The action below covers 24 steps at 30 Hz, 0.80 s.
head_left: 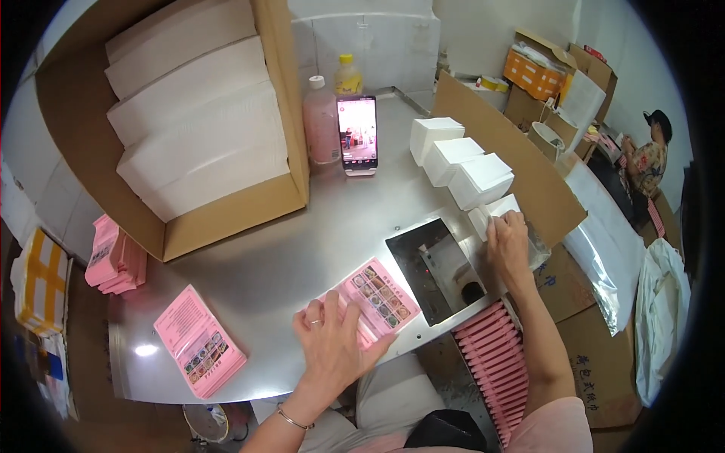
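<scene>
Left hand (332, 343) lies flat, fingers spread, on a pink printed paper sleeve (375, 298) on the steel surface (279, 257); right hand (507, 241) grips a white folded napkin stack (492, 214).

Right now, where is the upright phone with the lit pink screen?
In the head view the upright phone stands at the far middle of the steel table, just right of the pink plastic bottle and in front of the yellow-capped bottle.

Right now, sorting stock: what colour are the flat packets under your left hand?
Pink packets; head view.
</scene>
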Available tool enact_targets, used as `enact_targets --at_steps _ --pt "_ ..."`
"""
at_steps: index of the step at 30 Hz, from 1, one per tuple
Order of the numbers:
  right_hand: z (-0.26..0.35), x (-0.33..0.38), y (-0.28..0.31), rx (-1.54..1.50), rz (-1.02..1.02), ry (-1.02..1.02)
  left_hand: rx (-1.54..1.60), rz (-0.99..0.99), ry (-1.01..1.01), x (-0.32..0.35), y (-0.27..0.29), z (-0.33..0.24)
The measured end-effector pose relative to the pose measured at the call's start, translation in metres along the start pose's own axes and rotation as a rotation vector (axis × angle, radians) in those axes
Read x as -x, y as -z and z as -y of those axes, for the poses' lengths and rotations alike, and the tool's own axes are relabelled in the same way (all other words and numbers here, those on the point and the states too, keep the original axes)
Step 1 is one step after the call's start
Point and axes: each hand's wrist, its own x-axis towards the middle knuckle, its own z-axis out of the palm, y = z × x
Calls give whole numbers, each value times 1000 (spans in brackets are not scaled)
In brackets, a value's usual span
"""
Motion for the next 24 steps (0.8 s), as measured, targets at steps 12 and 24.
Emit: enact_targets --at_steps 12,24 --pt "152 98 71 -517 286 810 334 243 -14 4 7 5" --pt "88 45 -32 -416 433 101 386 218 -56 33 15 5"
